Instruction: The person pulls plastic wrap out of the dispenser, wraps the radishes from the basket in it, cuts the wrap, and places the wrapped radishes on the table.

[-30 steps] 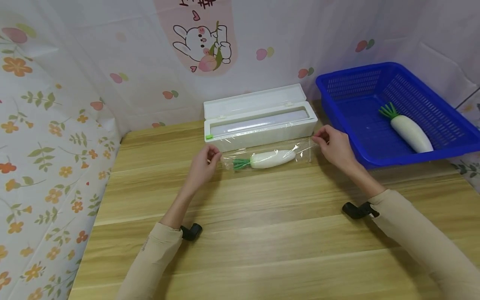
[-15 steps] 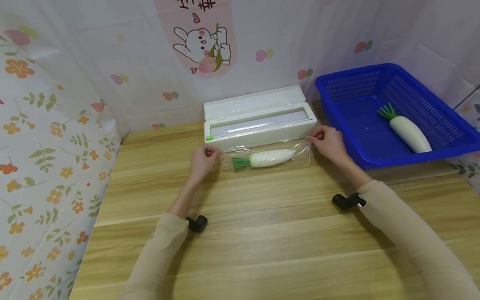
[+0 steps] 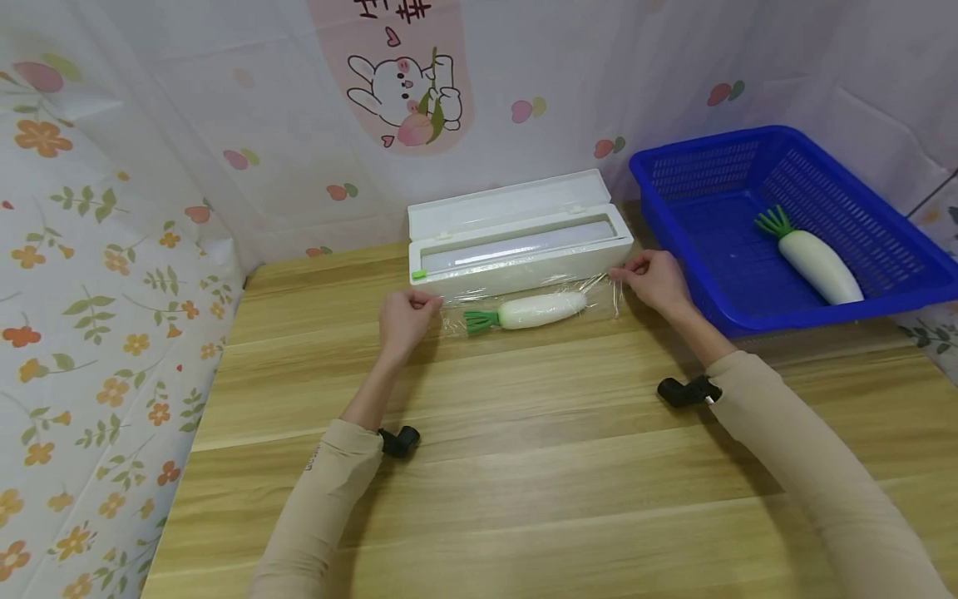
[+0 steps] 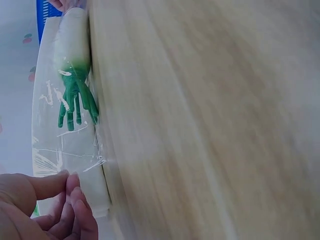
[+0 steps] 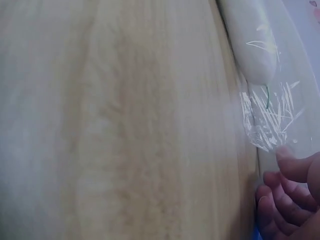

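Observation:
A white radish (image 3: 540, 310) with green stem ends lies in front of the white box, covered by clear plastic wrap (image 3: 454, 323). At the stem end, my left hand (image 3: 405, 323) pinches the edge of the wrap between thumb and forefinger, as the left wrist view shows at the wrap (image 4: 75, 150). By the radish's tip, my right hand (image 3: 658, 284) pinches the other end of the wrap, which gathers into creases (image 5: 272, 120) there. Behind the radish, the long wrap dispenser box (image 3: 524, 266) stands with its lid (image 3: 509, 198) raised and a roll (image 3: 524, 243) inside.
A blue plastic basket (image 3: 737, 320) stands at the right, close beyond my right hand, holding a second radish (image 3: 821, 266). Printed cloth (image 3: 284, 150) hangs behind and to the left of the wooden table (image 3: 539, 466).
My right hand has moved a little left with the wrap's end, which is more bunched. The wrapped radish has shifted slightly back toward the box. My left hand stays nearly in place.

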